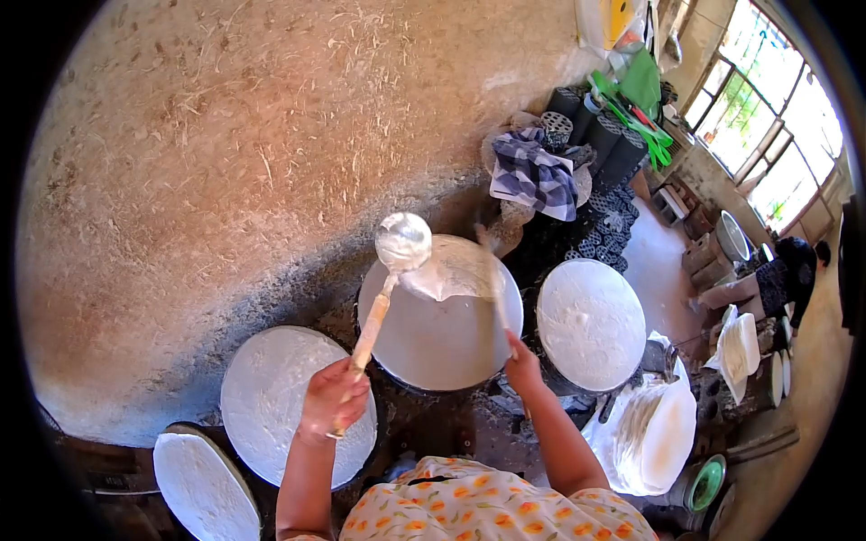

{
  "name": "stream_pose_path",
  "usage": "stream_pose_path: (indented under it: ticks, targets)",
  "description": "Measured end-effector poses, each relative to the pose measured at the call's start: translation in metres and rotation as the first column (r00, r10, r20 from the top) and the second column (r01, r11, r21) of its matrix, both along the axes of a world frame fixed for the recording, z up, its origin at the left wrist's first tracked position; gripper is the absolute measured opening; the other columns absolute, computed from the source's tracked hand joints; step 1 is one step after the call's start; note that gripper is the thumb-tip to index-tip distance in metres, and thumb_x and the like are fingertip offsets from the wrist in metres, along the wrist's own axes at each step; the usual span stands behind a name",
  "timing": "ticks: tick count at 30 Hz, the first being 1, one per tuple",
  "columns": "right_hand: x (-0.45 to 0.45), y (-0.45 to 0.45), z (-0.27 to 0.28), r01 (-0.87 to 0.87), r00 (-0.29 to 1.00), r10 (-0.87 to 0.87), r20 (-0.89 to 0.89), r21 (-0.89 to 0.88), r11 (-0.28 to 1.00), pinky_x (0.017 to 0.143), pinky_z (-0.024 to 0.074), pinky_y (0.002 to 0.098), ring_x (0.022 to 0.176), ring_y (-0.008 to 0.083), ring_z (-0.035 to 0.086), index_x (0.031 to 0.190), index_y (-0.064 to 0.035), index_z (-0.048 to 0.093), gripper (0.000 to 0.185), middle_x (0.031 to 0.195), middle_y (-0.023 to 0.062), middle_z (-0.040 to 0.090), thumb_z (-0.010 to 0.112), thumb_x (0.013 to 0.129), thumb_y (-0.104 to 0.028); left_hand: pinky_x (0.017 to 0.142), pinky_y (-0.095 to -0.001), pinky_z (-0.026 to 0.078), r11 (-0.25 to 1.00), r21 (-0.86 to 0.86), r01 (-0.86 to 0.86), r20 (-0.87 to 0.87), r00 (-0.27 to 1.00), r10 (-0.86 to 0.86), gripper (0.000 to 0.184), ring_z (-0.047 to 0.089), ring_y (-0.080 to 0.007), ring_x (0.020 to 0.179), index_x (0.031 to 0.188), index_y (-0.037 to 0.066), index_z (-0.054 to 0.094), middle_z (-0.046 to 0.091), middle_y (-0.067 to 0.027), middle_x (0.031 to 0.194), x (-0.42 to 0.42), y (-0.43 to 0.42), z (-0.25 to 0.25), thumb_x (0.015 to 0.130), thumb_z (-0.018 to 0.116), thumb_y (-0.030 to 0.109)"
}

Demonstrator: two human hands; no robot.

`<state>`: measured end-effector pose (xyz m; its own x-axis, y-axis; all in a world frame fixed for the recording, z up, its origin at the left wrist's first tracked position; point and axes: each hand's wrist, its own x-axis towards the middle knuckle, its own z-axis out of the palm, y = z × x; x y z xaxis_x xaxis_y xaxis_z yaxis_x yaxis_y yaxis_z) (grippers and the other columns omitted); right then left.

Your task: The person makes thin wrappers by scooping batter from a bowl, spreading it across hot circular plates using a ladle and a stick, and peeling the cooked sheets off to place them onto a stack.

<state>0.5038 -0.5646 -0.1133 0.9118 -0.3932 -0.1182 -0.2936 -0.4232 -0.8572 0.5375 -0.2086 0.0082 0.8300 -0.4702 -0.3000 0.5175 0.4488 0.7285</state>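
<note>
- The left hand (336, 397) is closed around the wooden handle of a round, shiny metal ladle (403, 242), raised over the middle plate.
- The right hand (523, 361) grips a thin, pale wooden stick (502, 302); its far end is blurred, so I cannot tell if it touches the surface.
- Below both tools is a large, round, grey-white plate (433, 352). A cream-coloured wet layer (462, 268) with ragged edge lies on its far part; the near part looks smoother, so I judge the covering only partly done.
- The white-covered round left plate (271, 388) and the white-covered round right plate (591, 325) seem already coated.
- On the right, a stack of thin, cream-coloured sheets (648, 433) lies on white cloth, apparently finished.
- Farther away, a person in dark clothing (794, 279) bends down.
</note>
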Motion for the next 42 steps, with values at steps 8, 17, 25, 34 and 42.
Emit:
stream_pose_path:
  ticks: [8, 17, 25, 34, 42]
  targets:
    - [-0.030, 0.039, 0.029, -0.433, 0.899, 0.417, -0.135, -0.117, 0.894, 0.082, 0.0489, 0.0344, 0.094, 0.0317, 0.065, 0.136, -0.0223, 0.046, 0.065, 0.101, 0.0247, 0.063, 0.047, 0.077, 0.004, 0.032, -0.0214, 0.033, 0.971, 0.006, -0.240, 0.123, 0.964, 0.237, 0.017, 0.037, -0.0065, 0.038, 0.102, -0.001, 0.052, 0.045, -0.0027, 0.063, -0.010, -0.005, 0.020, 0.095, 0.042, 0.012]
    - [0.038, -0.012, -0.008, -0.219, 0.976, 0.217, -0.029, -0.194, 0.956, 0.074, 0.0491, 0.0318, 0.081, 0.0249, 0.065, 0.135, -0.0186, 0.047, 0.062, 0.100, 0.0181, 0.067, 0.044, 0.078, 0.003, 0.033, -0.0212, 0.033, 0.955, 0.196, -0.223, 0.164, 0.968, 0.192, 0.017, 0.037, -0.0064, 0.037, 0.083, 0.003, 0.047, 0.042, -0.0009, 0.056, -0.022, -0.020, 0.010, 0.096, 0.040, 0.012]
    - [-0.016, -0.001, 0.062, -0.515, 0.763, 0.537, -0.360, 0.164, 0.842, 0.078, 0.0471, 0.0271, 0.090, 0.0180, 0.062, 0.133, -0.0100, 0.048, 0.062, 0.109, 0.0146, 0.066, 0.042, 0.075, 0.009, 0.033, -0.0217, 0.033, 0.930, 0.260, -0.258, 0.198, 0.957, 0.210, 0.017, 0.037, -0.0066, 0.038, 0.083, 0.003, 0.047, 0.042, -0.0015, 0.058, -0.035, -0.008, 0.007, 0.096, 0.039, 0.010]
    - [0.055, -0.018, -0.012, -0.613, 0.783, 0.617, 0.075, -0.075, 0.787, 0.078, 0.0467, 0.0257, 0.085, 0.0133, 0.059, 0.131, -0.0122, 0.052, 0.061, 0.102, 0.0108, 0.065, 0.045, 0.074, 0.007, 0.033, -0.0208, 0.033, 0.969, -0.106, -0.223, 0.025, 0.974, 0.227, 0.019, 0.038, -0.0063, 0.038, 0.105, -0.002, 0.052, 0.044, -0.0018, 0.063, -0.046, -0.018, 0.014, 0.095, 0.044, 0.013]
    - [0.035, -0.044, 0.030, -0.552, 0.820, 0.548, -0.166, 0.026, 0.834, 0.093, 0.0420, 0.0281, 0.110, 0.0235, 0.058, 0.129, -0.0110, 0.052, 0.058, 0.118, 0.0172, 0.061, 0.042, 0.076, 0.008, 0.033, -0.0200, 0.031, 0.929, 0.034, -0.369, 0.088, 0.927, 0.365, 0.031, 0.035, -0.0054, 0.040, 0.124, -0.001, 0.046, 0.046, -0.0032, 0.069, -0.053, -0.029, 0.032, 0.096, 0.041, 0.011]
